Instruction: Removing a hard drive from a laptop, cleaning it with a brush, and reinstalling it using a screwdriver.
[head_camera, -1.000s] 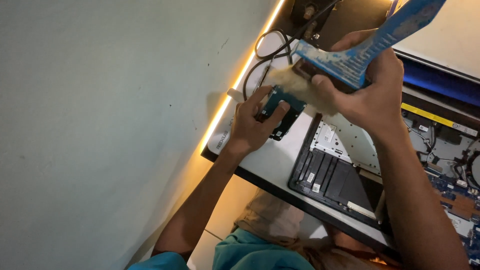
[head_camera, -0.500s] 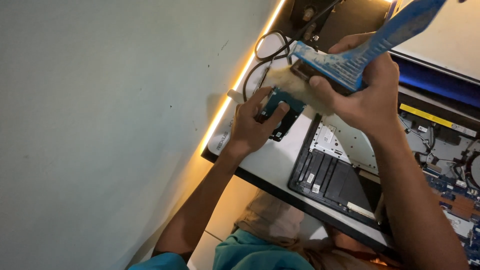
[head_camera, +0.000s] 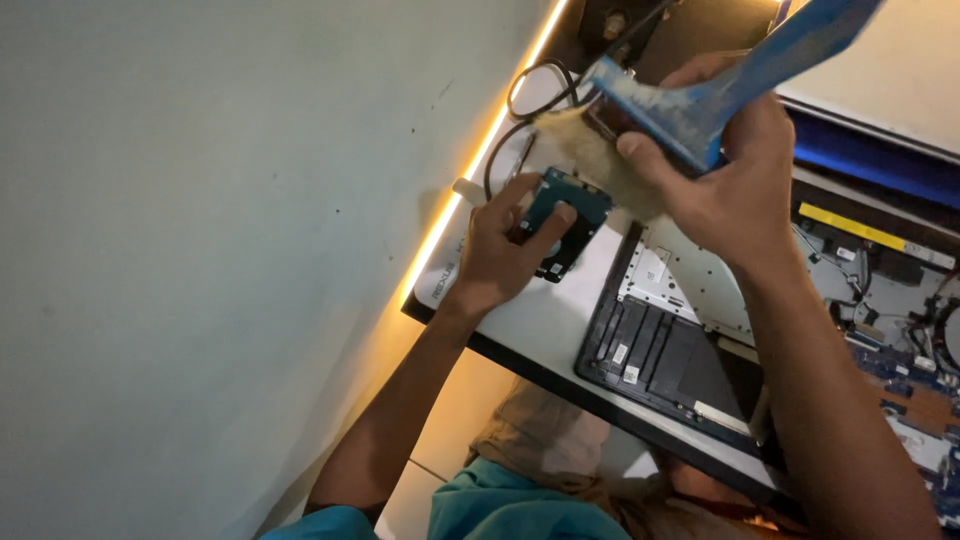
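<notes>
Drive position: the small hard drive (head_camera: 562, 222) lies flat on the white surface (head_camera: 545, 320), near its far edge, just left of the opened laptop (head_camera: 690, 340).
Left hand: the left hand (head_camera: 497, 258) rests on the drive, fingers spread over its near end, pinning it down rather than lifting it.
Right hand: the right hand (head_camera: 725, 180) is clenched around the blue handle of a wide brush (head_camera: 700, 90), held above and to the right of the drive.
Brush to drive: the pale bristles (head_camera: 600, 160) point down-left and meet the drive's far right corner; the left hand is the nearer one.
Long axis: the drive runs slantwise, from the left hand up toward the bristles.
Drive's look: dark teal top face, black edge, thin and rectangular; partly hidden by fingers.
Nearby: black cables (head_camera: 525, 120) coil just beyond it.
</notes>
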